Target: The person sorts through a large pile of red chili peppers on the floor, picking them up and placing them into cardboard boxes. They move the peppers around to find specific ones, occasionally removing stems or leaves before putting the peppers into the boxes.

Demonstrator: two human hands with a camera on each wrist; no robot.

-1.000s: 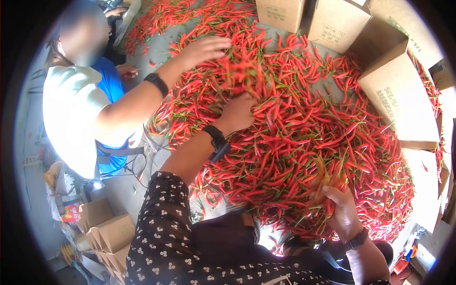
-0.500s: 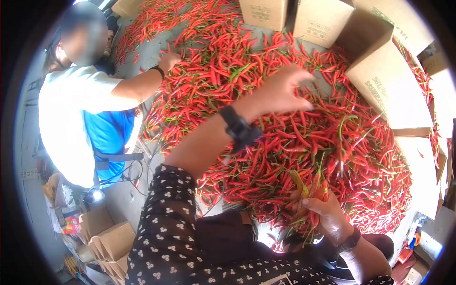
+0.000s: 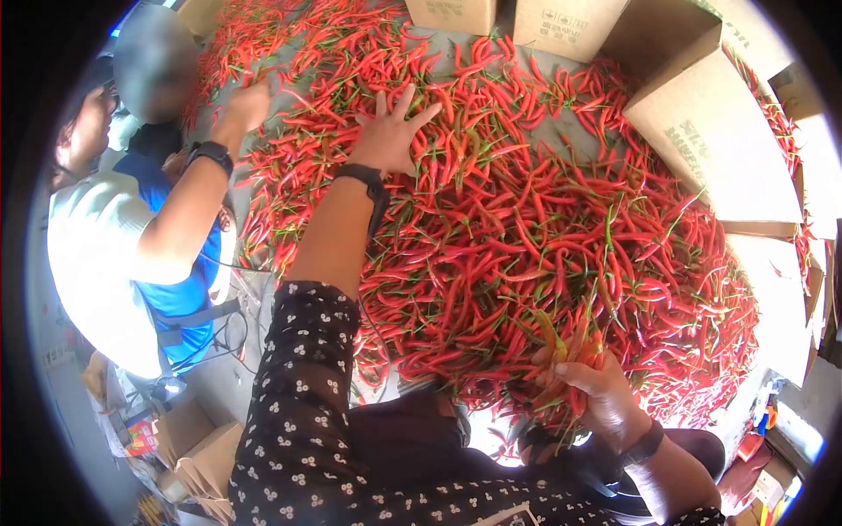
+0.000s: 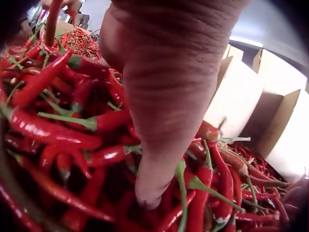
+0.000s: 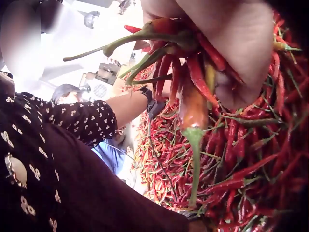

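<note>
A wide heap of red chili peppers (image 3: 526, 245) with green stems covers the floor before me. My left hand (image 3: 390, 140) reaches over the heap's far left part, fingers spread apart. In the left wrist view the same hand (image 4: 169, 87) points down, one digit's tip in among the chilies. Low at the near side, my right hand (image 3: 605, 399) grips a bunch of chilies, some orange-yellow. Stems and an orange-red chili (image 5: 194, 108) stick out from this grip in the right wrist view; the palm hides part of the bunch.
Another person (image 3: 105, 254) sits at the left, a hand (image 3: 248, 105) over the heap's edge. Cardboard boxes (image 3: 715, 131) stand along the far and right sides, one with chilies showing. Folded cardboard (image 3: 206, 456) lies lower left. A thin cable runs beside the left person.
My left hand swept rightward across the heap, then back to the far left with fingers spread. The right hand keeps its bunch. The other person's hand moved away from the heap's middle.
</note>
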